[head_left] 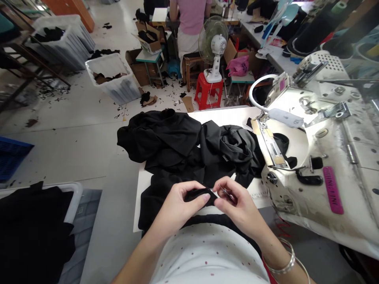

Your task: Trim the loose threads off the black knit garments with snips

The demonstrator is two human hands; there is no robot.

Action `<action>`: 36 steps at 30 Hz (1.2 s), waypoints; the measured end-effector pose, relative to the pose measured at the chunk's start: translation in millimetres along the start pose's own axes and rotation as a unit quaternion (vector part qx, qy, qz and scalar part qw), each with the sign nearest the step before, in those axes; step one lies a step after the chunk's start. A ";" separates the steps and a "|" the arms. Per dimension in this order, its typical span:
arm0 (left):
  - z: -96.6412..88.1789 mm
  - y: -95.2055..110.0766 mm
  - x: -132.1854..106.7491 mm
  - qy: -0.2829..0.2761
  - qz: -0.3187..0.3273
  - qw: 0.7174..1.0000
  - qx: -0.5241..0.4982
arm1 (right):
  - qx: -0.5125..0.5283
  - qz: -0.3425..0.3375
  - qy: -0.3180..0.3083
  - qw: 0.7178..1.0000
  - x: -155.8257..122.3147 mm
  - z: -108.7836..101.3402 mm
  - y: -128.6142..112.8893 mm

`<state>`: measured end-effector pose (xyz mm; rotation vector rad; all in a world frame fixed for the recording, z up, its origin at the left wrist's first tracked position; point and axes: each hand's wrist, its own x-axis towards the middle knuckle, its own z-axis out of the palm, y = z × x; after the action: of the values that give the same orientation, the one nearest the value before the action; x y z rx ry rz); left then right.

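Close to my body, my left hand [189, 201] is closed on an edge of black cloth [201, 194], pinched between thumb and fingers. My right hand [233, 199] is closed too, its fingertips at the end of that same edge. Within its curled fingers sits what looks like small metal snips [226, 193], mostly hidden by the hand. More of the black garment [160, 138] lies bunched across the white table [219, 115] beyond both hands, running right towards the sewing machine [314, 154].
At lower left stands a bin [77, 197] heaped with black cloth pieces. A white crate [118, 85] and a fan [217, 47] on a red stool [209, 92] stand beyond the table. Further back, a person in a pink top [192, 17] sits. Scraps litter the floor.
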<state>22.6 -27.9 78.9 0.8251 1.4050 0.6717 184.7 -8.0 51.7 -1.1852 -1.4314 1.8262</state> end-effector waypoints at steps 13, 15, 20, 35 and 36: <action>-13.6 11.0 3.4 -0.082 -0.036 0.994 0.063 | -0.053 0.036 -0.054 0.996 0.5 -11.8 3.6; -14.3 12.0 4.3 -0.083 -0.039 0.994 0.060 | -0.052 0.015 -0.058 0.997 -0.3 -13.2 3.7; -15.4 12.1 6.9 -0.076 -0.027 0.994 0.068 | -0.094 -0.004 -0.071 0.993 0.6 -11.8 2.1; -19.9 10.7 13.9 -0.027 -0.008 0.999 0.030 | -0.141 -0.018 -0.006 0.990 10.6 -2.3 23.4; -22.5 10.4 15.5 -0.001 -0.003 1.000 0.016 | -0.154 -0.026 0.022 0.987 12.2 -0.7 28.3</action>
<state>2.1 -7.1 79.0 0.8466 1.4187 0.6449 182.5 -6.1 21.0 -1.3113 -1.7483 1.5721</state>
